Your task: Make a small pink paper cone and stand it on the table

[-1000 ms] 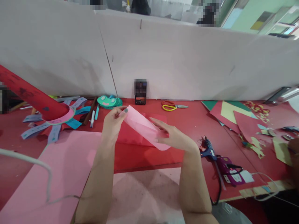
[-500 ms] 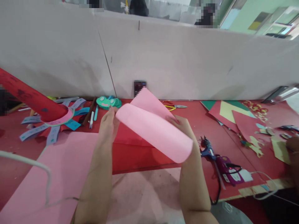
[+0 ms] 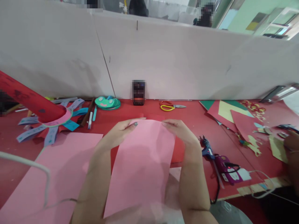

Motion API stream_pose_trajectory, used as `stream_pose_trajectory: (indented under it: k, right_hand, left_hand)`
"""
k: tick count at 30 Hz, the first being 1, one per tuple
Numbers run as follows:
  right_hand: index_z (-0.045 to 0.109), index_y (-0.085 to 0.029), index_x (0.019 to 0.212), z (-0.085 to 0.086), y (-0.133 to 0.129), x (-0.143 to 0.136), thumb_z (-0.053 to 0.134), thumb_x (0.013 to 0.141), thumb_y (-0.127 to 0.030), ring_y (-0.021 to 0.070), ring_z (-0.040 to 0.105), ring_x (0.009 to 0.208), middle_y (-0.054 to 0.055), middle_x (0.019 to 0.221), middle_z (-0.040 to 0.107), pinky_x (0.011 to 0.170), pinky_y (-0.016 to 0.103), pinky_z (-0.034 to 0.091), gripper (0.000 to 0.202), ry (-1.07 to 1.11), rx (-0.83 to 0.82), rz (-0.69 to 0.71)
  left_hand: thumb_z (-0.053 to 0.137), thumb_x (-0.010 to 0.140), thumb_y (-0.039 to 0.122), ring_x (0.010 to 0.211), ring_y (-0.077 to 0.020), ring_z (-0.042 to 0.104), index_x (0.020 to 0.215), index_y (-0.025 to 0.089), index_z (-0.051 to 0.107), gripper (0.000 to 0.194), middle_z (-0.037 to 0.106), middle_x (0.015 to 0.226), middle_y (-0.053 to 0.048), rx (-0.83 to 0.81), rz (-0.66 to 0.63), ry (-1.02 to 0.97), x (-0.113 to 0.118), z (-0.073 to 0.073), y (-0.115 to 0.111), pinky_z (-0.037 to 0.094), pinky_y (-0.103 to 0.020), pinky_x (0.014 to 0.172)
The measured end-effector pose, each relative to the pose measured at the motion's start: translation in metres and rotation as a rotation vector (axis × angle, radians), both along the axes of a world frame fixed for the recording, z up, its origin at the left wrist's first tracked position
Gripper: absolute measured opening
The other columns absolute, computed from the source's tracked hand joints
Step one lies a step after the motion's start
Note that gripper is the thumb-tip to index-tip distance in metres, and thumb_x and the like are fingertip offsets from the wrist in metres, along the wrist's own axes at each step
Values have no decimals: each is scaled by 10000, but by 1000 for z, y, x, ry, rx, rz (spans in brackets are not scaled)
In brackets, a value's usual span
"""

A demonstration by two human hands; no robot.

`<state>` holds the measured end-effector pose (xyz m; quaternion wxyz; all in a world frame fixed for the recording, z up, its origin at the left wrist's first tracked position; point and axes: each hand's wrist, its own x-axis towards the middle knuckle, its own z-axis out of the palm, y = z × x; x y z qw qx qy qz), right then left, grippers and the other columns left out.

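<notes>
One rectangular pink paper sheet [image 3: 142,165], bowed, over the flat red tabletop [image 3: 193,116] — far edge pinched by left hand [image 3: 121,132] and right hand [image 3: 176,128]. Step, as judged: squaring up; next move calls for even, crease-free hold. Beyond: yellow-and-red-handled metal scissors [image 3: 171,106]; blue glue gun [image 3: 207,150], right — white partition wall [image 3: 175,62] behind.
</notes>
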<state>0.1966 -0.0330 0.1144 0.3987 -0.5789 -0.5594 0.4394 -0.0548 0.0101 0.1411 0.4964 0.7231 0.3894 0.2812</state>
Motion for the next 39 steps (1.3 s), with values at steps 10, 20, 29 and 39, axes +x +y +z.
stream_pose_trajectory:
  k: [10,20,29,39]
  right_hand:
    - [636,-188,914,-1,4,-5,646,726,-403,138,612,597,15,729,674,569,275,489,286,102,21,-266]
    - [513,-230,737,18,-15,-68,529,814,-267,94,526,550,-29,653,584,557,219,429,87,-327,511,-260]
    - [474,-217,665,20,-12,-68,520,780,-197,88,487,572,-30,665,515,552,221,451,125,-213,566,-202]
    - [481,-214,680,20,-12,-57,539,793,-211,92,515,605,-32,676,524,571,226,450,127,-187,495,-240]
  left_hand:
    - [419,875,487,1167,-269,545,1159,236,622,430,673,1132,-54,258,472,57,2,-2,3,410,-394,993]
    - [276,947,302,1393,-203,243,1413,303,317,468,310,1503,-1,493,269,275,42,-4,-28,281,-428,1108]
    - [258,950,401,1383,-182,273,1395,354,333,454,345,1483,35,227,106,19,39,3,-30,247,-400,1137]
    - [502,861,413,1395,-237,236,1387,373,350,549,309,1501,29,111,27,-24,-1,5,-10,287,-422,1110]
